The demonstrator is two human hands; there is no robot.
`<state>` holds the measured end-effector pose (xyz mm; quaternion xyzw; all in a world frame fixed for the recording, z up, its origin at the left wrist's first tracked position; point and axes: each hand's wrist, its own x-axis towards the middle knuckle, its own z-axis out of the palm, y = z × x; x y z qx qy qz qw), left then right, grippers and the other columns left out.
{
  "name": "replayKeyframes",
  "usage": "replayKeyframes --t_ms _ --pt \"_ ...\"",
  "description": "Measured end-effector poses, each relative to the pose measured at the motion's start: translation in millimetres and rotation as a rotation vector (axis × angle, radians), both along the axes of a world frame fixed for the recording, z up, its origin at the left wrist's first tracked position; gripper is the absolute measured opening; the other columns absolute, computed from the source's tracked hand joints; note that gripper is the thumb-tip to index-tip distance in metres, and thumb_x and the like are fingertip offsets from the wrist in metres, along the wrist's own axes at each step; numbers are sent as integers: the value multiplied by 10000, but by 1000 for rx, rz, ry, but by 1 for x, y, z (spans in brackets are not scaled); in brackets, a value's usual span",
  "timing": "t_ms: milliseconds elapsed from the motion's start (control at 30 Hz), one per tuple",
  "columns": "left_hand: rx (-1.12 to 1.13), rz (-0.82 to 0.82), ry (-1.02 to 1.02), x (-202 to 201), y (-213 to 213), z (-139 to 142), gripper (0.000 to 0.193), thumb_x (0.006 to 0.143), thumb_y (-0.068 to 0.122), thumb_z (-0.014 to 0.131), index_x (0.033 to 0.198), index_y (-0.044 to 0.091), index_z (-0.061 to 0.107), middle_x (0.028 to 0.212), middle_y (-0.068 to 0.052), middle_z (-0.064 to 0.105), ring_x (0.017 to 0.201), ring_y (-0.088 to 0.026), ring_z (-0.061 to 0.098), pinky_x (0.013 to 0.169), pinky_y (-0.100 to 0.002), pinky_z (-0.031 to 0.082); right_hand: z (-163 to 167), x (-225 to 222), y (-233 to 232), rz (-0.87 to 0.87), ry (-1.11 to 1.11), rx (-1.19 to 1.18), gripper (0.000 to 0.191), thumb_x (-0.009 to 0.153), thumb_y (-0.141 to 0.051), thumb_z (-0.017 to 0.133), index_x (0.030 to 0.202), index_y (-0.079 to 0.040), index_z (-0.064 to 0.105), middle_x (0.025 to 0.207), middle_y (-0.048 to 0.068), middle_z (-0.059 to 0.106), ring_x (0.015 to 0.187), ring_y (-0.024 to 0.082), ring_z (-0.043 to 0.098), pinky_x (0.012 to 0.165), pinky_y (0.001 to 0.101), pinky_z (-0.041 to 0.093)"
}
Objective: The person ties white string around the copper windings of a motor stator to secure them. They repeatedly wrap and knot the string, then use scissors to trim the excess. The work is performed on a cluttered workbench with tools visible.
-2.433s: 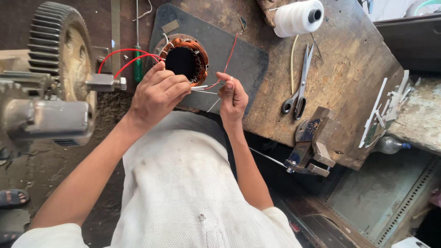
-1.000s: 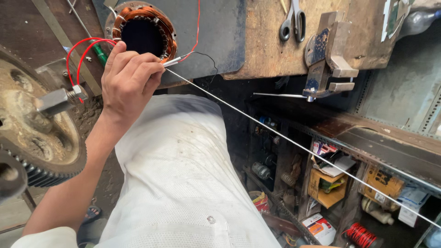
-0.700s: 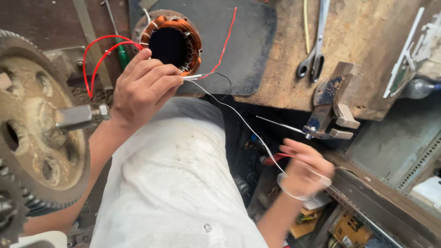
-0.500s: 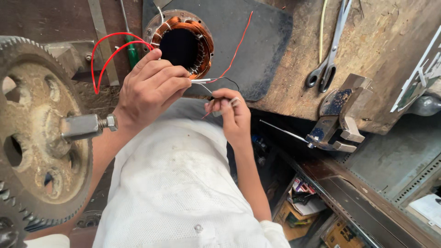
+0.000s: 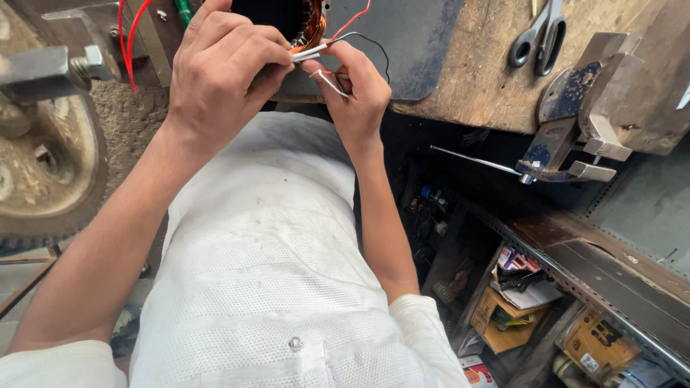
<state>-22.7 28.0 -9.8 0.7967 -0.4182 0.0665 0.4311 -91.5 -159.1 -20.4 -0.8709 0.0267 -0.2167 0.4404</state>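
left hand (image 5: 226,68) fingers curled, right hand (image 5: 356,90) pinching

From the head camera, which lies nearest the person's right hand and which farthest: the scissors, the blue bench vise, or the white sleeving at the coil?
Measured from the right hand:
1. White sleeving, at its fingertips, just left of it.
2. Scissors, on the wooden bench to the right.
3. Blue bench vise, clamped at the bench edge, farther right.

Soft, even daylight fills the scene, bright on the white shirt (image 5: 266,273) and both forearms. The shelves (image 5: 517,287) under the bench (image 5: 474,79) sit in deep shadow. No strong glare. Focus is sharp at the centre; the gear wheel (image 5: 43,165) at the left edge looks stretched by the wide lens.
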Motion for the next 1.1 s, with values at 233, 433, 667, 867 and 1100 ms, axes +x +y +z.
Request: replayKeyframes --t_ms 233,433,667,867,1100 --pt "-23 -14 33 1 -1 22 192 925 -33 805 1024 52 664 1105 -10 701 1064 -226 611 1179 -434 454 21 11 13 17 -95 -48 320 901 24 848 1155 -33 661 979 13 708 641 54 576 564 230 451" --pt "-24 -18 -9 2 0 24 187 944 -21 808 1025 63 662 1115 -7 699 1077 -214 617 1235 -454 431 22 8 18 -93 -100 125 240 1058 -225 664 1177 -17 661 966 27 681 717 93 616 620 233 510" --pt "9 40 3 -1 3 3 144 997 23 803 1035 96 684 1112 24 713 1100 -189 633 1266 -450 388 56 -45 -20 -87 30 -167 538 1113 -520 439 1244 -99 748 1092 65 487 985 169 513 872 303 483" --pt "117 227 -167 -5 2 -13 82 996 163 825 1030 136 755 1149 63 732 1196 -181 577 1217 -431 395 101 -62 -39 55 321 -144 213 973 -64 778 1171 -7 726 1000 108 702 856 165 704 729 240 546" --pt "168 293 -8 7 -3 -22 109 970 181 785 1074 167 813 1170 105 761 923 -118 516 836 -320 401 83 17 -41 176 273 -313 335 883 184 689 1180 32 713 1120 151 720 981 239 737 845 295 593"
